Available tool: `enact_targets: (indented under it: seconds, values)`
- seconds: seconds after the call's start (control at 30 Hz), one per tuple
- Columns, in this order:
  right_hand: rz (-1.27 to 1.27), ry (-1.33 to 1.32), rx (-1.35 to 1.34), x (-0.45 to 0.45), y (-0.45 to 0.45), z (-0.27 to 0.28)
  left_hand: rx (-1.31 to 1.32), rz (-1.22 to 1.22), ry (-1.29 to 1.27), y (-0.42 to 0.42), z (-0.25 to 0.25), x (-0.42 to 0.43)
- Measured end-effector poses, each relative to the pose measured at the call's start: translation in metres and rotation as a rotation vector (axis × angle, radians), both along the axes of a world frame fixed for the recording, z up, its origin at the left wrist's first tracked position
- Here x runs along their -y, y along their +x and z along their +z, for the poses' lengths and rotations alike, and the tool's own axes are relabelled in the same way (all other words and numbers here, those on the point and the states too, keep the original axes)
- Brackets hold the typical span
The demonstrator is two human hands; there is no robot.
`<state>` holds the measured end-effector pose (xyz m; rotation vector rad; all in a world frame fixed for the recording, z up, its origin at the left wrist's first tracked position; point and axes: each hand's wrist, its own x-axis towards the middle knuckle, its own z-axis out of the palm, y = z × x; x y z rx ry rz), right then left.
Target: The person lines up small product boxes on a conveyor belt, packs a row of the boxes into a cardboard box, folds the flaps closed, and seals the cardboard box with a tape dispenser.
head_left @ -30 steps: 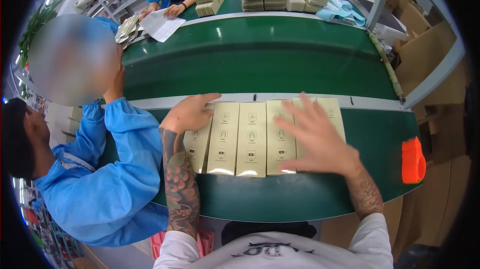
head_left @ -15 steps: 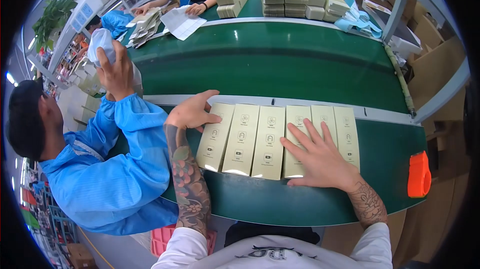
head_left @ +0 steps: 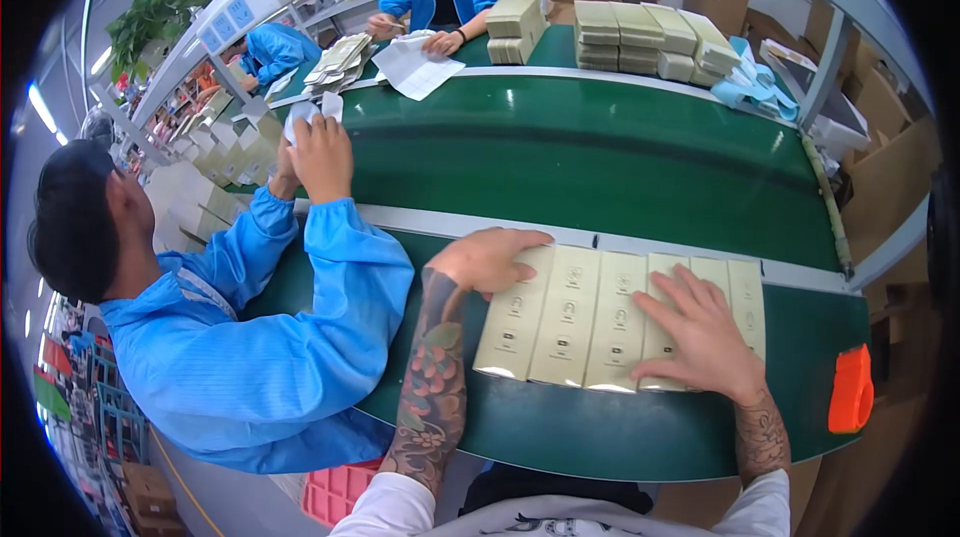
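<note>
Boxes (head_left: 612,327) in a row on desk (head_left: 560,437). Right hand (head_left: 705,337) spread over them, grip released; left hand (head_left: 485,262) at left-end box, fingers partly hidden, can't tell if grasping. Uneven push could skew row.

Between the left hand (head_left: 485,259) and right hand (head_left: 708,339), the boxes (head_left: 616,322) have been pressed closer together; far beyond, a co-worker's hand (head_left: 384,26) has been lifted off the papers (head_left: 340,61).
</note>
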<state>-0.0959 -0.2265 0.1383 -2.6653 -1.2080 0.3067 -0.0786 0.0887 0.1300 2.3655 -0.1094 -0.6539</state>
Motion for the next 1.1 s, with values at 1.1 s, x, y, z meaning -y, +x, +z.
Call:
enact_targets:
  seconds: [1.1]
  values:
    - [-0.392, 0.475, -0.261, 0.109, 0.095, -0.029, 0.149, 0.126, -0.944, 0.051, -0.096, 0.02]
